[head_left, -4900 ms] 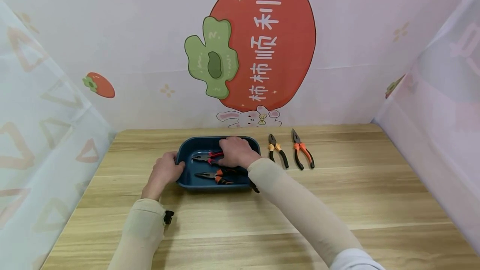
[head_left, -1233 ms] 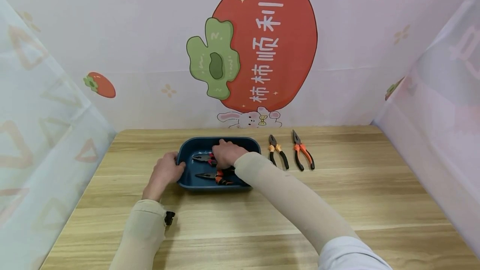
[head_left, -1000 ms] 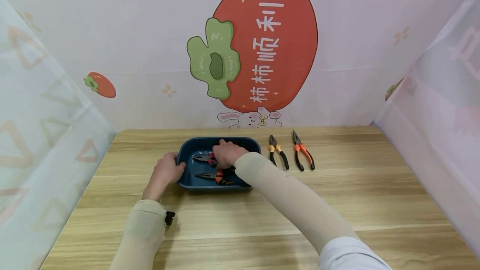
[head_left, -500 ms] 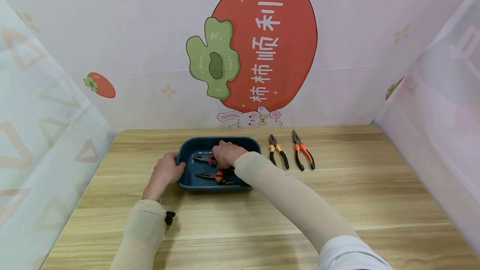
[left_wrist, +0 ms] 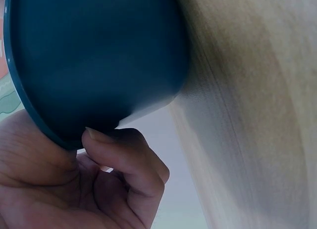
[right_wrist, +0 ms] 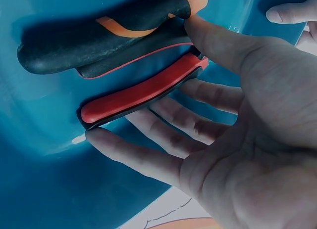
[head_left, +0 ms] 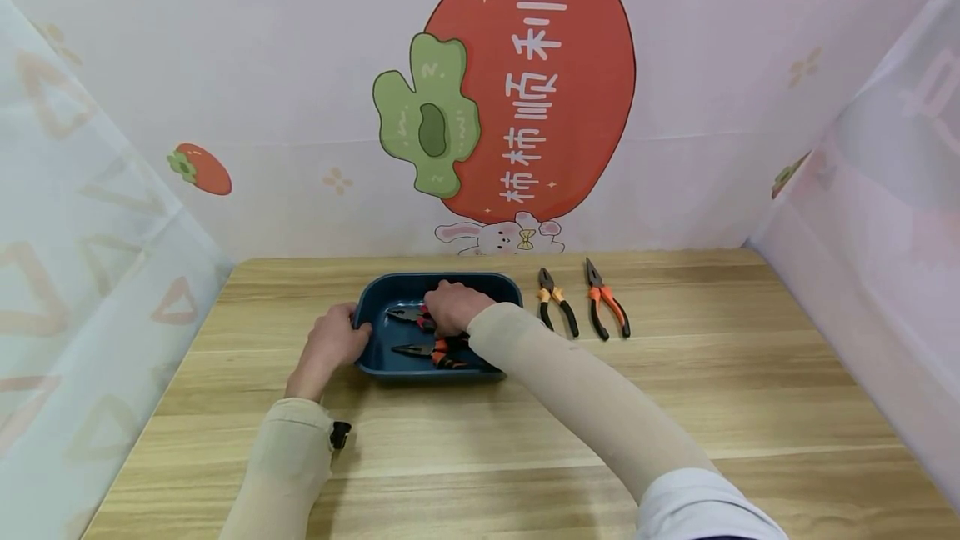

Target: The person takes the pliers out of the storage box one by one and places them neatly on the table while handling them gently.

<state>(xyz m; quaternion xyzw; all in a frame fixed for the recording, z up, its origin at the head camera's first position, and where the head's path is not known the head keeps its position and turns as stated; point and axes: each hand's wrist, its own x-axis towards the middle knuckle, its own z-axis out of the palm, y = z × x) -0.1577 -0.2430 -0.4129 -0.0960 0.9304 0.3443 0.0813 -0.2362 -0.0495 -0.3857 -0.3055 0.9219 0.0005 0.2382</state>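
A dark blue tray stands on the table, and my left hand grips its left rim between thumb and fingers. Inside it lie red-and-black pliers and, nearer me, orange-and-black long-nose pliers. My right hand reaches into the tray over the red-and-black pliers' handles. The right wrist view has its fingers along the red handle and its thumb at the black handle on the other side, so it holds them. The long-nose pliers' handle lies close beside the thumb. My forearm hides the tray's right end.
Right of the tray, yellow-and-black pliers and orange-and-black long-nose pliers lie on the wooden table. Printed cloth walls enclose the table at the back and on both sides.
Since the oldest frame my right hand has moved left within the tray, onto the red-and-black pliers' handles. Over the last second it stays nearly still. My left hand keeps its grip on the rim.
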